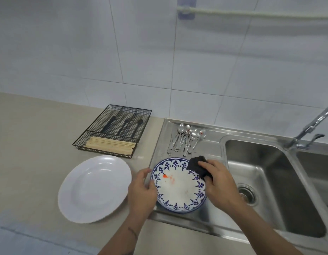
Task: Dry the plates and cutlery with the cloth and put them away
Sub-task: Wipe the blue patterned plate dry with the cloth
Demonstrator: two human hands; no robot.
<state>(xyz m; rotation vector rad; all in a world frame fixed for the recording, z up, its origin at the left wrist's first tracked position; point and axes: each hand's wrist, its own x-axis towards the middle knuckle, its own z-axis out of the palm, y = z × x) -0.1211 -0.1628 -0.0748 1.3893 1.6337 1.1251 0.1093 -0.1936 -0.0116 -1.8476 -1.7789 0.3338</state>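
Holding the blue-patterned plate (179,188) at its left rim, your left hand (141,195) has its fingers curled round the edge, thumb on the upper face. Your right hand (219,184) grips a dark cloth (198,165) bunched under the fingers and presses it on the plate's upper right rim. The plate lies on the steel drainboard (211,146) of the sink, just left of the basin (273,181), and its white middle carries orange-red smears near the left side.

Beyond the plate, a bundle of metal spoons (187,138) lies on the drainboard with bowls toward the wall; a couple of the bowls show small red spots, though the view is too soft for you to tell what they are. A chrome tap (312,126) rises at the far right, and a round drain (247,194) sits in the basin floor.

To your left, the beige desk (34,137) bears a plain white plate (95,188), close to the patterned one but apart from it. Behind it stands a black wire cutlery tray (113,130): the near compartment holds pale wooden chopsticks (111,145) laid crosswise, and the far compartments hold black-handled cutlery (125,125).

White wall tiles (85,43) run behind the desk and sink, and a pale rail on a bluish wall mount (186,9) crosses the upper right
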